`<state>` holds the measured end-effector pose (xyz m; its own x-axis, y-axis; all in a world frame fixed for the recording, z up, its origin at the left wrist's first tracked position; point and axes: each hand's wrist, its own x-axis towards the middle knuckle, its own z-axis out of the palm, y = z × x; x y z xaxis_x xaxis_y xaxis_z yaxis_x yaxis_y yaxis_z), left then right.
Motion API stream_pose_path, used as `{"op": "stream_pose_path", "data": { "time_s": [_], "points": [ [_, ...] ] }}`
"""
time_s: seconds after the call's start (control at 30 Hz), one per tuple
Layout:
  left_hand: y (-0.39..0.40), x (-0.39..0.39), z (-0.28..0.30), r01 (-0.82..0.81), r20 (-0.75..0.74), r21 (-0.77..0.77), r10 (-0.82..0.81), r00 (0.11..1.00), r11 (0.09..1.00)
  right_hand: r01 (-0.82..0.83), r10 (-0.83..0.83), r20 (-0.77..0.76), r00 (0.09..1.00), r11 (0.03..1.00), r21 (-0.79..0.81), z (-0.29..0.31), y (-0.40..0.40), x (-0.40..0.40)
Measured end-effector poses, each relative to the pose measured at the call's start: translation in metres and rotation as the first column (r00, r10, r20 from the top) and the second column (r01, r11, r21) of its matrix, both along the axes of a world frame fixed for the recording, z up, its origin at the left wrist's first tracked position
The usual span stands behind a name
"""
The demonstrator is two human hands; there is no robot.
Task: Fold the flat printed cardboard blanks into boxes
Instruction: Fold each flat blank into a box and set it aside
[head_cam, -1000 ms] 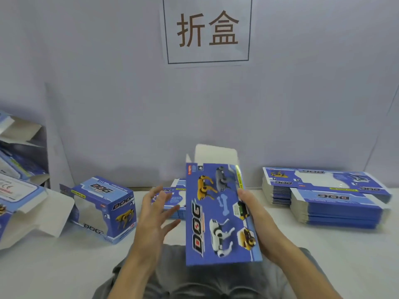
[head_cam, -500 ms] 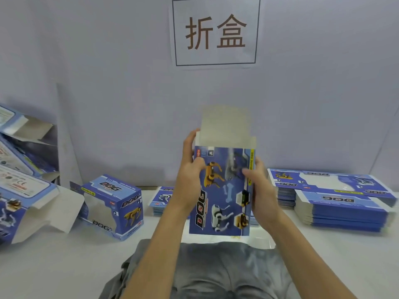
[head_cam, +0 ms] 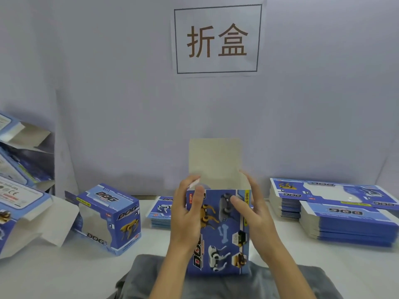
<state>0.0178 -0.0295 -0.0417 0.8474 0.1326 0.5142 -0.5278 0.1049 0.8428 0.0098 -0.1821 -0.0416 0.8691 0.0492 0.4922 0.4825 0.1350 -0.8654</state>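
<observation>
A pale grey backdrop wall [head_cam: 108, 83] is shown behind a white surface [head_cam: 64, 272]. A white sheet of paper [head_cam: 218, 38] is fixed to the wall; two brown characters, 折盒, are framed on it by a dark rectangle. At the left edge, opened boxes [head_cam: 19, 203] with raised grey flaps are piled; a CE mark can be read on one label. At the right, two stacks of flat blanks [head_cam: 345, 212] are laid on the surface, the nearer one lower and in front, both printed in blue with "DOG" seen upside down. A folded box [head_cam: 108, 219] is set on the surface left of centre, tilted, with "DOG" printed on its top and sides and a yellow robot dog on one face. A smaller stack of blanks [head_cam: 160, 212] is placed behind the hands, marked "TOP" in red. The blank being worked [head_cam: 224, 231] is held upright above the lap at centre, its grey flap raised; robot dogs, a bone and "DOG" are printed on its blue face. The left hand [head_cam: 185, 214] is clamped on its left edge, thumb on the front. The right hand [head_cam: 250, 210] is clamped on its right edge, thumb laid across the print.
</observation>
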Motion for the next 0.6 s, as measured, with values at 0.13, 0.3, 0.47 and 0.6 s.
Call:
{"op": "stream_pose_path", "data": {
  "time_s": [0.13,0.3,0.47,0.6],
  "points": [
    [0.001,-0.002,-0.002,0.016,-0.028,-0.050,-0.017,0.999,0.999,-0.047,0.052,-0.076,0.996,0.997,0.064,-0.001,0.004,-0.003],
    [0.000,0.000,0.006,0.005,-0.022,-0.066,-0.007,1.000,0.998,0.101,-0.094,-0.082,0.992,0.990,0.093,0.010,0.006,0.002],
    [-0.004,-0.005,0.012,0.064,-0.016,-0.071,-0.065,0.998,0.995,0.115,-0.105,-0.119,0.987,0.990,0.080,0.003,-0.001,0.003],
    [0.001,-0.005,0.012,0.165,-0.071,-0.144,-0.177,0.982,0.976,0.104,-0.085,-0.155,0.984,0.988,0.116,0.011,0.006,0.006]
  ]
}}
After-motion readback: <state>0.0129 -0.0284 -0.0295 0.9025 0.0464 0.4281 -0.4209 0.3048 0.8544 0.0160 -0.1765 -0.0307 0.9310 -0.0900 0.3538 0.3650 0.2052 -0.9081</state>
